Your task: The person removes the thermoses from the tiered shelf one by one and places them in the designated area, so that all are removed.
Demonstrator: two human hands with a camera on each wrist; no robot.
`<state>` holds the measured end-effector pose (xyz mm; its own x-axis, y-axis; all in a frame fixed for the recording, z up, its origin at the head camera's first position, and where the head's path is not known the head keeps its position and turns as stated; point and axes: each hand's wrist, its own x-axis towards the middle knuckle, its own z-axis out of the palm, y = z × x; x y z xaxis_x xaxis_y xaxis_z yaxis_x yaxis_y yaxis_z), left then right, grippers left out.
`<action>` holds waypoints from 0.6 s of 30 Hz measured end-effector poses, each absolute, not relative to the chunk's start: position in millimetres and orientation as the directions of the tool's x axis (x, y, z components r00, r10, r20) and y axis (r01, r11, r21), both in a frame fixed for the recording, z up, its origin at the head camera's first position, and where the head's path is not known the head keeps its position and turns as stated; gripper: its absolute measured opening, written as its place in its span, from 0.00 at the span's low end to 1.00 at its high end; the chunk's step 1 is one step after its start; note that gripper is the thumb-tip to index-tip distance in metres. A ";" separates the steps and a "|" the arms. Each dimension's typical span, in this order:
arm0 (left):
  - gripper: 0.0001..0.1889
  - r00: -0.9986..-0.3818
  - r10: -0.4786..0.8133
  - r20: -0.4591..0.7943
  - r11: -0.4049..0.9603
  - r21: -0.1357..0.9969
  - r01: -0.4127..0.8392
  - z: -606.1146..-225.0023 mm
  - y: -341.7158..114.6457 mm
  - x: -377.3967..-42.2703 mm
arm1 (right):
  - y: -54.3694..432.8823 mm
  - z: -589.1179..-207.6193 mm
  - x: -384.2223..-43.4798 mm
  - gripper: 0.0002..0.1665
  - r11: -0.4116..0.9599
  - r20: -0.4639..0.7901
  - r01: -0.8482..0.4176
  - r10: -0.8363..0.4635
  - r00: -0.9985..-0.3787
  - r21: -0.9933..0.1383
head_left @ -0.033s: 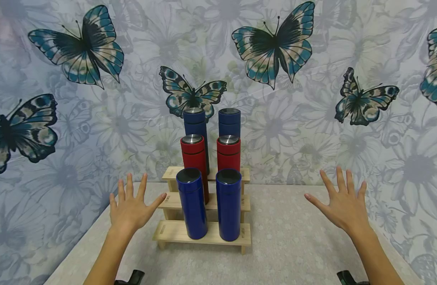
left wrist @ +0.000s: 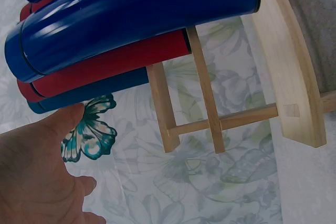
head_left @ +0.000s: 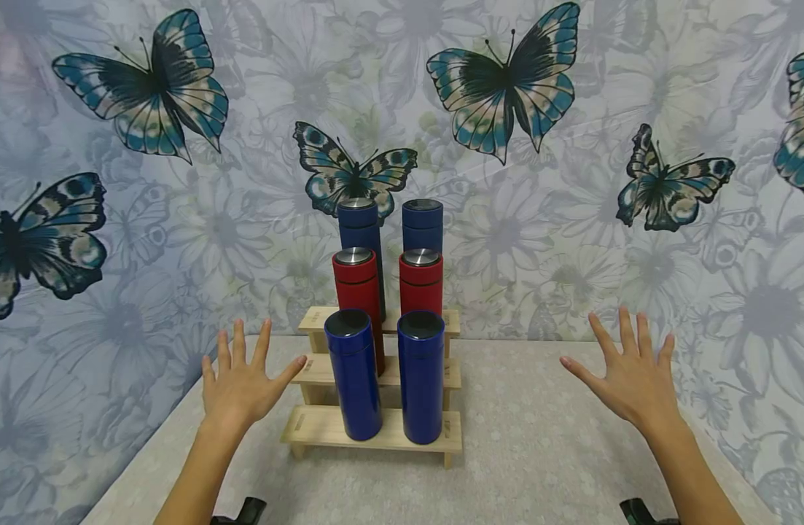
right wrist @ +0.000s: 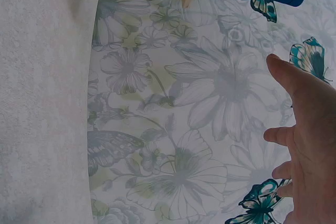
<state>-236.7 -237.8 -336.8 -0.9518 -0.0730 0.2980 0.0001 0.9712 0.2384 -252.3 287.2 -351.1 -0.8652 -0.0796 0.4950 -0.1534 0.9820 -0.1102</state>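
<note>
Bottles (head_left: 353,379) | between left grip (head_left: 239,386) and right grip (head_left: 634,379), apart from both | both released

blue bottles (head_left: 354,386): 2 | red bottles (head_left: 357,283): 2 | navy bottles (head_left: 423,232): 2 | wooden tiers (head_left: 313,426): 3

Looks like an indoor display corner, home or studio unclear: butterfly-and-flower-print wall covering (head_left: 520,277) behind and along both sides of a pale, faintly patterned tabletop (head_left: 526,437), three-tier wooden stand (head_left: 310,429) bearing vacuum flasks (head_left: 423,386).
</note>
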 end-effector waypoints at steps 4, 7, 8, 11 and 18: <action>0.50 -0.951 -0.078 0.300 0.970 0.245 -0.002 -339.0 -239.3 -235.7 | 284.8 -352.9 -253.4 0.53 0.980 0.490 -0.165 -0.089 -0.867 -0.114; 0.49 -0.947 -0.085 0.309 0.968 0.252 -0.004 -340.6 -240.2 -234.8 | 282.8 -355.1 -253.7 0.54 0.978 0.484 -0.173 -0.095 -0.870 -0.119; 0.49 -0.945 -0.087 0.315 0.967 0.256 -0.004 -341.2 -240.2 -234.2 | 282.2 -355.8 -253.6 0.54 0.977 0.483 -0.175 -0.096 -0.870 -0.121; 0.46 -0.925 -0.095 0.367 0.960 0.280 0.012 -342.7 -239.4 -231.6 | 279.2 -358.7 -253.5 0.54 0.973 0.512 -0.195 -0.107 -0.852 -0.121; 0.38 -0.789 -0.149 0.596 0.914 0.388 0.120 -361.1 -230.8 -225.6 | 249.3 -368.2 -259.1 0.41 0.895 0.786 -0.407 -0.116 -0.607 -0.183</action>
<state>-225.6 -230.8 -361.1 -0.7891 -0.1494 0.5958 0.1196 0.9141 0.3876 -259.1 249.3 -368.2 -0.6074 -0.1161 0.7859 -0.4072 0.8949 -0.1825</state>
